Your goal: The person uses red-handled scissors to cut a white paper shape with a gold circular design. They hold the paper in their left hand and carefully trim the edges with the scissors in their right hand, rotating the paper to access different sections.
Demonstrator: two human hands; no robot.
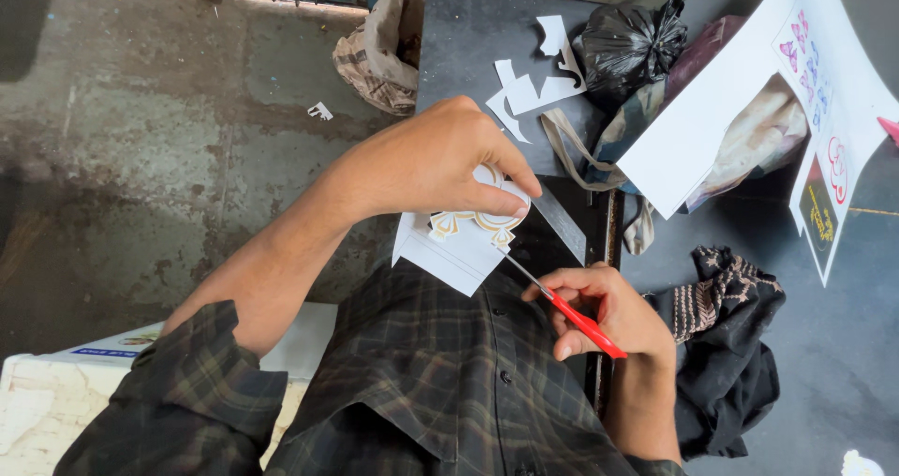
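The left hand (pixel 440 162) pinches a white paper sheet printed with a gold and white ornamental shape (pixel 468 233) between thumb and fingers, holding it just above the lap of the dark plaid shirt (pixel 431 382). The right hand (pixel 609 312) is closed around the red handles of a pair of small scissors with thin metal blades (pixel 562 303); the blade tips reach up to the lower edge of the printed shape and touch the paper there.

Beyond the hands lies a dark grey surface (pixel 468 36). On it sit loose white paper offcuts (pixel 534 83), and just beside them a knotted black plastic bag (pixel 627 45), tied shut so its contents cannot be seen. Next to that, a soft cloth bag with a beige strap (pixel 571 153) lies partly under a large white sheet printed with small pink and blue stickers (pixel 740 102); what it holds is hidden. At the surface's left edge, on the concrete floor (pixel 140 158), stands an open brown sack (pixel 384 50), its inside in shadow. A dark patterned cloth (pixel 730 336) is crumpled to the right of the right hand.
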